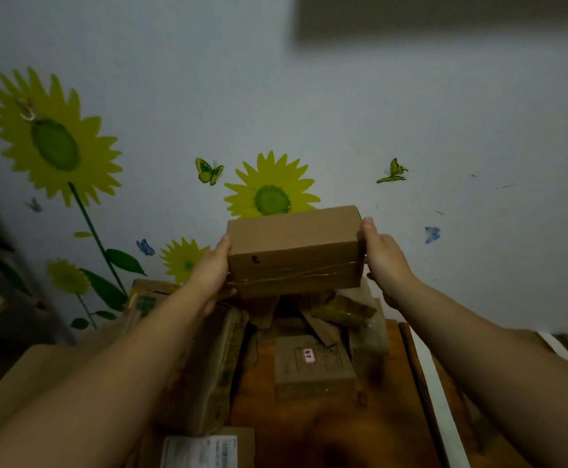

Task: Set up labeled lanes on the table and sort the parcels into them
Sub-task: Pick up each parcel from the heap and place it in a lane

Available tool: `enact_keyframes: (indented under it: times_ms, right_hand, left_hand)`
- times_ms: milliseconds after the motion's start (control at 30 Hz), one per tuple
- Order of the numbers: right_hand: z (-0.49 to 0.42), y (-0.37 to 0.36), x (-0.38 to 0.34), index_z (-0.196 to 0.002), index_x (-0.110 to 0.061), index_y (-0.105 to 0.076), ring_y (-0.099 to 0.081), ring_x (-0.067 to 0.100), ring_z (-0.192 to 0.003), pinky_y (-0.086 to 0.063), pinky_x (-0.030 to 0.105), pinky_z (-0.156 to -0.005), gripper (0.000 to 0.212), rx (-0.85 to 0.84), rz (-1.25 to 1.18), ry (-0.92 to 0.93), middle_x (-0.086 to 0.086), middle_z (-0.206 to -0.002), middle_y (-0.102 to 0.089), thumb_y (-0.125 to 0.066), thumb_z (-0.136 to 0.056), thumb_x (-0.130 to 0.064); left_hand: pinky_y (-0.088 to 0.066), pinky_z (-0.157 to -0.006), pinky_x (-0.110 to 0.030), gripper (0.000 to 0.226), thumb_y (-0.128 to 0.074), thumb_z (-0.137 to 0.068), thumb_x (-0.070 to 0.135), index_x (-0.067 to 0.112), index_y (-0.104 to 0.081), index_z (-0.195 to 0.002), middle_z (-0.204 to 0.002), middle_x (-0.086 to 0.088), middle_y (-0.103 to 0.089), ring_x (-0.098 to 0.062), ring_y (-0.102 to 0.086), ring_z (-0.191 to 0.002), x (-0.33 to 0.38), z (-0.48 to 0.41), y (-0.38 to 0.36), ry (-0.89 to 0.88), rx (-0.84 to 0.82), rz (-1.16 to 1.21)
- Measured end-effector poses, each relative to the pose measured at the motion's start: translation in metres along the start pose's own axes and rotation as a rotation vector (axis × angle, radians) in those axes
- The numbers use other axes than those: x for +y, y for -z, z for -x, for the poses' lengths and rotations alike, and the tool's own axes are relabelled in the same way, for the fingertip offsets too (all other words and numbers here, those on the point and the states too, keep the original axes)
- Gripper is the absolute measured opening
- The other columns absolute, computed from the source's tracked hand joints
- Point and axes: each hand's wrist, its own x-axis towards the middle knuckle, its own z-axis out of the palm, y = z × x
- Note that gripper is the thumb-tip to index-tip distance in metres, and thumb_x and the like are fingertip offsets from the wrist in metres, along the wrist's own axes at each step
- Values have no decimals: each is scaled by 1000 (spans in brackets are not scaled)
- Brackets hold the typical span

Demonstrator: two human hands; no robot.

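A brown cardboard parcel (294, 251), taped across its front with a small dark mark, is held up in the air above the table. My left hand (213, 271) grips its left end and my right hand (382, 258) grips its right end, thumbs along the sides. Below it a pile of other cardboard parcels (336, 319) lies at the far end of the wooden table (309, 423). One flat parcel with a small white label (313, 369) sits in the middle of the table.
A long stack of cartons (218, 369) runs along the left of the table, under my left forearm. A parcel with a white shipping label (201, 450) lies at the near edge. A wall with sunflower stickers (272, 194) stands behind.
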Motion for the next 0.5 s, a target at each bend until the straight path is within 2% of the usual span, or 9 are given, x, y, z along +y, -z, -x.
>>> enact_keyframes:
  times_ms: [67,100,133,200,267,300,367,400,500]
  right_hand:
    - [26,8,-4,-102,-21,-49,-54,12,-83,-41,31,-66,35,18,10,42,-2,-98,-56,-49,-88,-53]
    - [39,12,-3,-110,-22,-47,-56,13,-86,-42,29,-65,29,-6,-29,47,-1,-102,-57,-56,-87,-38]
    - [53,15,-3,-118,-25,-43,-58,14,-89,-46,28,-66,35,-52,-97,40,-1,-105,-57,-58,-86,-24]
    - [82,19,-4,-119,-28,-41,-59,16,-93,-51,29,-68,39,-89,-215,25,-2,-106,-56,-62,-87,-21]
    - [112,22,-7,-110,-24,-44,-57,16,-94,-51,31,-67,32,-15,-169,27,-1,-105,-55,-62,-88,-38]
    - [125,24,-8,-104,-22,-45,-58,18,-93,-51,33,-67,30,34,-129,43,3,-105,-56,-62,-87,-40]
    - [148,30,-10,-96,-19,-44,-62,24,-93,-56,39,-70,26,93,-114,83,10,-105,-58,-66,-85,-28]
    - [159,34,-10,-94,-19,-43,-64,26,-92,-58,39,-68,26,97,-126,94,11,-106,-57,-68,-84,-19]
    - [187,48,-17,-94,-20,-41,-65,20,-82,-49,17,-46,30,97,-151,130,7,-104,-57,-65,-84,-4]
  left_hand:
    - [-48,-53,-23,23,-44,-96,25,19,-52,-117,-99,-7,-62,-19,-59,-77,-2,22,10,-82,-45,32]
    - [-47,-53,-23,30,-45,-93,11,20,-50,-121,-102,-6,-62,-18,-59,-77,-4,32,16,-109,-81,46]
    - [-45,-56,-26,37,-45,-90,3,24,-50,-121,-104,-7,-60,-20,-58,-79,-6,43,22,-118,-118,49]
    - [-44,-64,-31,25,-47,-92,11,29,-53,-109,-103,-8,-58,-23,-55,-85,-10,65,34,-100,-139,56]
    - [-48,-64,-31,7,-48,-95,31,26,-52,-95,-95,-3,-60,-18,-59,-82,-12,88,42,-87,-129,80]
    - [-48,-57,-27,11,-48,-96,33,23,-51,-91,-90,-1,-61,-14,-60,-75,-14,99,44,-103,-119,83]
    - [-50,-50,-23,4,-52,-94,18,18,-50,-90,-84,-2,-60,-11,-59,-66,-17,120,45,-178,-96,115]
    - [-52,-57,-26,9,-52,-93,9,16,-51,-98,-87,-4,-60,-12,-60,-70,-18,129,45,-206,-108,137]
    - [-50,-84,-38,34,-50,-91,-1,14,-46,-121,-111,-8,-58,-22,-58,-99,-12,156,46,-247,-150,177]
